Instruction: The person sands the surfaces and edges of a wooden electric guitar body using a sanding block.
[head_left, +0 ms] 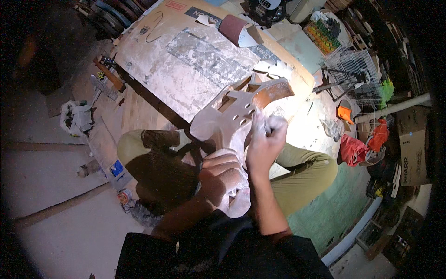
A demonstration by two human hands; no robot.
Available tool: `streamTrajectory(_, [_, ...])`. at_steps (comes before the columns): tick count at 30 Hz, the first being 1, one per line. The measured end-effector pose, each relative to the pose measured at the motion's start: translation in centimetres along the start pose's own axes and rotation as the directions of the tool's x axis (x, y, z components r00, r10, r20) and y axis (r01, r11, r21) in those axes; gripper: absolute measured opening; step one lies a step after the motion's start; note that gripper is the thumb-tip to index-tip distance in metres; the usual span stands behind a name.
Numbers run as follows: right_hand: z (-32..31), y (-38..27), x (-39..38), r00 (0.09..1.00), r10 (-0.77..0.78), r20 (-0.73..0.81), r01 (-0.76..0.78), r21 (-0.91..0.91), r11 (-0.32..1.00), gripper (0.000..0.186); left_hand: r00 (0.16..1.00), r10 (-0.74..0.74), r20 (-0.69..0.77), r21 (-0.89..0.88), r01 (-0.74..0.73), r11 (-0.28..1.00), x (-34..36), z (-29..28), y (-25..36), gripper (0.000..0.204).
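A dusty, unfinished electric guitar body (211,122) lies tilted across my lap, with routed cavities and several round holes on its upper face. Its far curved edge shows brown wood. My left hand (222,173) wraps its fingers round the near part of the body, close to my torso. On the body's right edge, my right hand (267,142) is closed, fingers bent and pinched together. Whatever those fingers hold is hidden, and the fingertips are slightly blurred. Pale dust coats both hands.
A dust-covered cardboard sheet (153,56) lies ahead, bearing a curled reddish-brown sandpaper sheet (231,30) and torn paper pieces (274,69). Tools with a wooden handle (109,74) lie left. At right are a wire rack (357,69), red bags (354,149) and a cardboard box (415,144).
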State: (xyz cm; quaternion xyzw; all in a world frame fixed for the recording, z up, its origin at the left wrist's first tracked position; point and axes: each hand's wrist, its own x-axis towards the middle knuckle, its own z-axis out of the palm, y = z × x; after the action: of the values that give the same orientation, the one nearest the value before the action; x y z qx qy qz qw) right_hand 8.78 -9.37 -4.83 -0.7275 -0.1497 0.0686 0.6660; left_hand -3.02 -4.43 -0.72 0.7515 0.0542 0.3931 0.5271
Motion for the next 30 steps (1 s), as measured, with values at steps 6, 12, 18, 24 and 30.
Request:
streamTrajectory(6, [-0.7, -0.4, -0.9, 0.988, -0.152, 0.012, 0.153, -0.066, 0.986, 0.031, 1.0, 0.013, 0.023, -0.016, -0.013, 1.0, -0.1, -0.3, 0.0, 0.023])
streamTrajectory(12, [-1.2, -0.9, -0.9, 0.999, -0.052, 0.003, 0.052, -0.083, 0.995, 0.034, 0.998, 0.0, 0.056, -0.009, 0.0, 1.0, -0.5, 0.2, -0.3, 0.021])
streamTrajectory(18, [-1.5, -0.3, -0.9, 1.0, 0.02, 0.008, -0.02, -0.001, 1.0, 0.028, 0.995, -0.003, 0.1, 0.027, 0.0, 1.0, -0.9, 0.3, 0.2, 0.019])
streamTrajectory(24, [-1.8, -1.4, -0.9, 0.987, 0.154, 0.055, -0.153, -0.018, 0.988, 0.025, 0.998, 0.05, 0.032, 0.001, -0.05, 0.999, -0.8, 0.5, 0.1, 0.025])
streamTrajectory(30, [-2.3, -1.3, -0.5, 0.96, 0.272, 0.065, -0.26, -0.151, 0.954, 0.032, 0.998, -0.039, 0.049, -0.006, 0.039, 0.999, -1.2, 0.5, 0.6, 0.023])
